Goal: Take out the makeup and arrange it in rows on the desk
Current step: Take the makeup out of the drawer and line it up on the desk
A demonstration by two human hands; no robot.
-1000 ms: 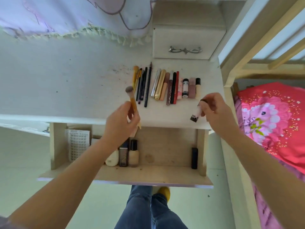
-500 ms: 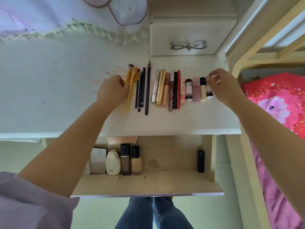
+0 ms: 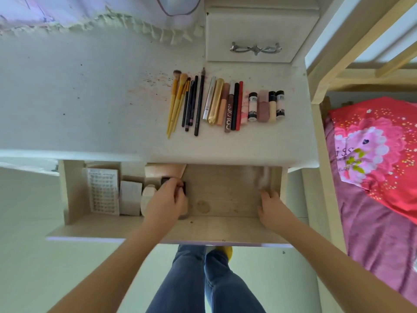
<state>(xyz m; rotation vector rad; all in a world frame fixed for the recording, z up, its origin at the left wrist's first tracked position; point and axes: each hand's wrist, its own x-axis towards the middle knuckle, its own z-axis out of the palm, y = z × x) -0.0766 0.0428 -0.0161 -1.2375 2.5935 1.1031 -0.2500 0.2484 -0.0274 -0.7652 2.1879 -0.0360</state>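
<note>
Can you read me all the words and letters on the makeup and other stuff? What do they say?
"COLOR": up the brown lip gloss tube in the desk row.
"PIX", perhaps more: on the white tube; its small print is blurred.
Black-capped tube at the row's right end: too blurred.
Sheet in the drawer: tiny marks, unreadable.
Pink pillow: partial lettering, unclear.

Drawer [image 3: 225, 229] middle bare; boxes [image 3: 129, 197] crowd left; desk [image 3: 67, 98] left clear.

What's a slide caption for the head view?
Both hands reach into the open drawer; left hand grips dark-capped bottles while a makeup row lines the desk.

Both hands [image 3: 167, 201] in open drawer [image 3: 225, 229]
</note>
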